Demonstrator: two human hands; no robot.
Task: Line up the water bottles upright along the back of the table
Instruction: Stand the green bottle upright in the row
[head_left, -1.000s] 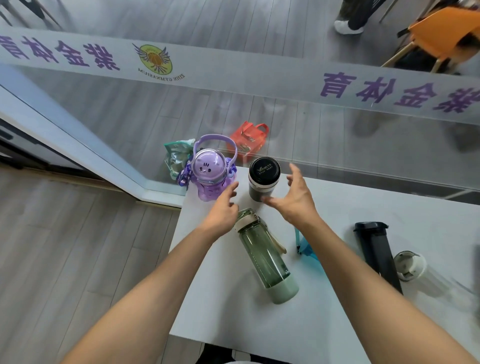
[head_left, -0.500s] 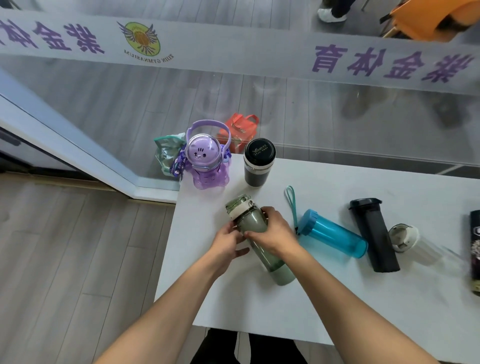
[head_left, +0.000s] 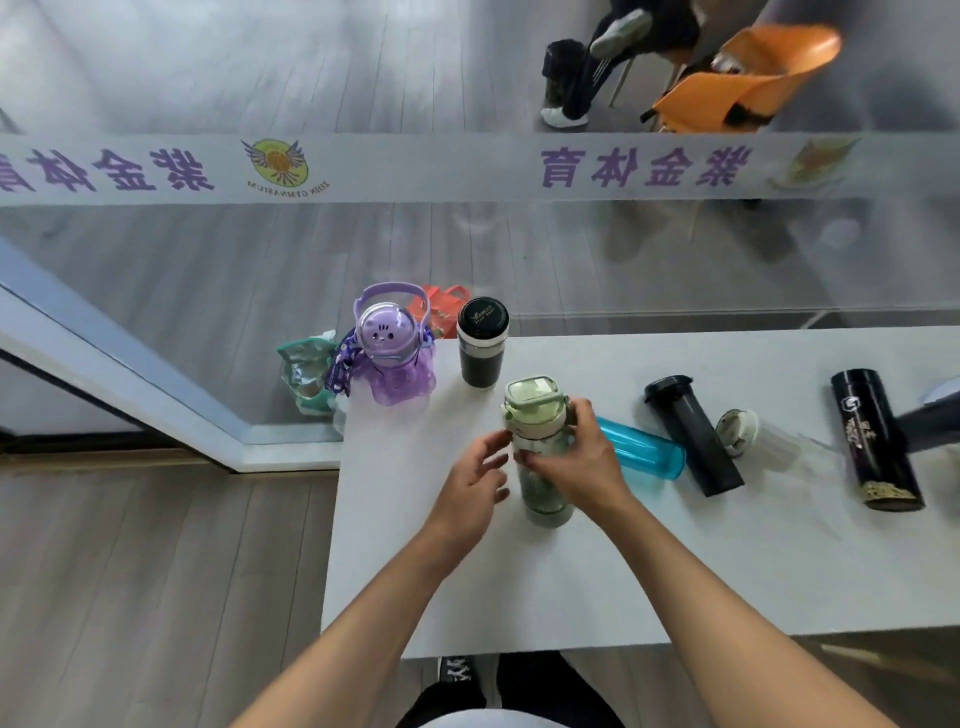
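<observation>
Your right hand (head_left: 582, 462) is wrapped around the upper body of the green bottle (head_left: 540, 447), which stands roughly upright near the middle of the white table (head_left: 519, 582), its base on the surface and its pale lid facing up. Your left hand (head_left: 475, 486) sits just beside the bottle with fingers spread and loose, gripping nothing; whether a fingertip touches the bottle cannot be told. Just right of your right hand, the blue bottle (head_left: 644, 452) lies on its side. Beyond it, also lying down, are the black bottle (head_left: 693, 434), a clear bottle with a white cap (head_left: 748, 434), and a black flask with gold print (head_left: 875, 439). At the back left corner, the purple bottle (head_left: 392, 345) and the black tumbler (head_left: 482, 340) stand upright, side by side.
</observation>
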